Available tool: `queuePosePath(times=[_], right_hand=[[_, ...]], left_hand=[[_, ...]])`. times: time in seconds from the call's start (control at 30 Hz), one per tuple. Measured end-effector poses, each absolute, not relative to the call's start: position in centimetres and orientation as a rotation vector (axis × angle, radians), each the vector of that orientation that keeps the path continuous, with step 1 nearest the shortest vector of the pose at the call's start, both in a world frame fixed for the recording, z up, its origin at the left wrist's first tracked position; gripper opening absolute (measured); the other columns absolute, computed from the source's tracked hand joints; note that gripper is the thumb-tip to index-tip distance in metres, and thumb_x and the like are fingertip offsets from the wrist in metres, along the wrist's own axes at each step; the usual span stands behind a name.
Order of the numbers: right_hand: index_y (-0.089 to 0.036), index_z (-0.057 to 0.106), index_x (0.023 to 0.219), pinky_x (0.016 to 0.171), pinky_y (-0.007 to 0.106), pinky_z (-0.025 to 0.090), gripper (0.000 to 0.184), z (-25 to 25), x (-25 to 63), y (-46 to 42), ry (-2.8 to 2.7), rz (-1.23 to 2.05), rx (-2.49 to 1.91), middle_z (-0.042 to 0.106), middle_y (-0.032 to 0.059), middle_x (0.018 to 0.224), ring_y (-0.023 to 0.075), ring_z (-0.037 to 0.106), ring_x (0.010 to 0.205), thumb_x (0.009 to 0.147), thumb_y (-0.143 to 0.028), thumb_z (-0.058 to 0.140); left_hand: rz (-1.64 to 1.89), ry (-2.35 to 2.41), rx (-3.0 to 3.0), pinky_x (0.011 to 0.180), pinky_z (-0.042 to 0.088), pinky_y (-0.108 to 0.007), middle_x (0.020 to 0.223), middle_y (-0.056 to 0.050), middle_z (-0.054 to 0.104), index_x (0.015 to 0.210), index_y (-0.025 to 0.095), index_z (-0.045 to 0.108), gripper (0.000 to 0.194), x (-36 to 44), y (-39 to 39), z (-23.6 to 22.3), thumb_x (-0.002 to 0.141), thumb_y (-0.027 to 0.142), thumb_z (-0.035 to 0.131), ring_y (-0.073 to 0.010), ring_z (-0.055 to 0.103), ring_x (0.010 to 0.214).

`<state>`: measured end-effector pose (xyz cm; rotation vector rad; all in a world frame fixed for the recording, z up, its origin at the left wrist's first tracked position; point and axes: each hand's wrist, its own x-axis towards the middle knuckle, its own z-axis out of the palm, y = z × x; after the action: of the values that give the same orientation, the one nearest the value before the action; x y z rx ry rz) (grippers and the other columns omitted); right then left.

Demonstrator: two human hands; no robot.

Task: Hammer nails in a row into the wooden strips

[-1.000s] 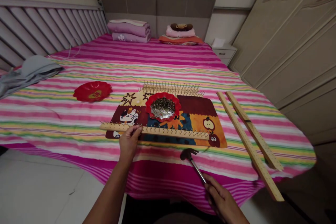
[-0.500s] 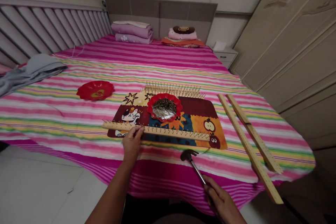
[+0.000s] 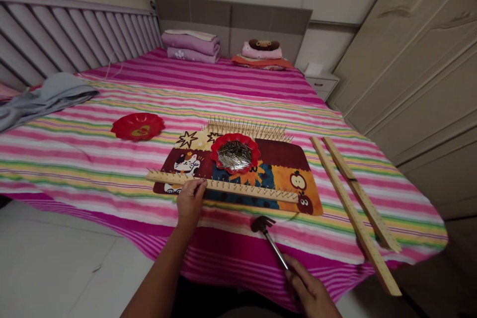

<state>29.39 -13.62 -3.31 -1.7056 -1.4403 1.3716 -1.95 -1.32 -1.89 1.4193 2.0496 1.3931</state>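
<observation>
Hammer (image 3: 275, 247) shifted slightly leftward; right fingers (image 3: 298, 269) closed round it, left fingers (image 3: 198, 185) pinching nail-studded strip (image 3: 246, 189).

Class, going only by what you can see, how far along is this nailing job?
Apparently done: the strips behind the mat bristle with nails. In hand: the left hand is on a nail-studded strip, while the right hand holds the hammer. Probably left: the two dotted strips at right, which show no standing nails.
</observation>
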Motion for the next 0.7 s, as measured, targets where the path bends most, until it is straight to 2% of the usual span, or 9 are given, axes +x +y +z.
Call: queuePosePath(times=[0.07, 0.13, 0.23, 0.3, 0.33, 0.5, 0.7], right_hand=[[-0.023, 0.067, 0.113, 0.084, 0.029, 0.047, 0.047, -1.7, 28.2, -13.3, -1.483, 1.409, -1.661, 0.07, 0.005, 0.089, 0.0258, 0.06, 0.096, 0.077, -0.052, 0.055], [-0.024, 0.063, 0.118, 0.067, 0.027, 0.048, 0.049, 0.3, 26.6, -12.4, -1.527, 1.429, -1.606, 0.063, 0.0014, 0.067, 0.0218, 0.06, 0.072, 0.08, -0.053, 0.051], [-0.021, 0.054, 0.127, 0.049, 0.024, 0.037, 0.049, 3.3, 23.7, -10.2, -1.651, 1.435, -1.484, 0.044, -0.0046, 0.053, 0.0144, 0.043, 0.05, 0.087, -0.047, 0.043], [-0.021, 0.051, 0.128, 0.045, 0.023, 0.029, 0.044, 4.8, 21.8, -8.5, -1.732, 1.399, -1.397, 0.035, -0.0071, 0.052, 0.012, 0.033, 0.046, 0.09, -0.041, 0.038], [-0.021, 0.052, 0.125, 0.046, 0.023, 0.029, 0.041, 5.3, 20.9, -7.7, -1.771, 1.355, -1.364, 0.035, -0.0071, 0.052, 0.0116, 0.033, 0.046, 0.09, -0.038, 0.038], [-0.022, 0.051, 0.126, 0.05, 0.023, 0.034, 0.039, 6.2, 17.8, -4.8, -1.906, 1.225, -1.293, 0.045, -0.0051, 0.055, 0.0129, 0.043, 0.05, 0.091, -0.031, 0.038], [-0.018, 0.056, 0.122, 0.049, 0.024, 0.034, 0.039, 6.5, 17.4, -4.6, -2.031, 1.17, -1.34, 0.046, -0.0039, 0.054, 0.013, 0.041, 0.047, 0.088, -0.027, 0.039]], left_hand=[[1.372, 2.07, 1.497, 0.084, 0.045, -0.031, 0.085, -0.004, 0.065, 0.078, 0.021, 0.064, 0.021, -2.0, -1.3, -2.0, 0.078, 0.037, 0.051, -0.0181, 0.06, 0.087], [1.366, 2.067, 1.561, 0.083, 0.045, -0.031, 0.085, -0.005, 0.065, 0.08, 0.02, 0.064, 0.021, -2.1, -1.3, -2.2, 0.079, 0.036, 0.05, -0.0179, 0.06, 0.086], [1.393, 2.053, 1.648, 0.08, 0.045, -0.03, 0.084, -0.004, 0.065, 0.081, 0.02, 0.064, 0.021, -2.1, -1.4, -2.7, 0.081, 0.035, 0.049, -0.0175, 0.059, 0.084], [1.425, 2.043, 1.699, 0.077, 0.046, -0.029, 0.081, -0.004, 0.065, 0.08, 0.02, 0.064, 0.021, -2.1, -1.4, -3.1, 0.082, 0.034, 0.048, -0.0172, 0.059, 0.082], [1.438, 2.043, 1.719, 0.076, 0.046, -0.029, 0.081, -0.004, 0.065, 0.08, 0.02, 0.063, 0.021, -2.0, -1.4, -3.2, 0.083, 0.034, 0.048, -0.017, 0.059, 0.081], [1.451, 2.055, 1.768, 0.076, 0.045, -0.028, 0.082, -0.004, 0.064, 0.082, 0.02, 0.063, 0.018, -2.0, -1.5, -3.4, 0.084, 0.03, 0.047, -0.0165, 0.059, 0.081], [1.34, 2.117, 1.737, 0.071, 0.043, -0.027, 0.076, -0.004, 0.061, 0.075, 0.02, 0.06, 0.016, -1.9, -1.5, -3.2, 0.082, 0.024, 0.047, -0.0168, 0.056, 0.077]])
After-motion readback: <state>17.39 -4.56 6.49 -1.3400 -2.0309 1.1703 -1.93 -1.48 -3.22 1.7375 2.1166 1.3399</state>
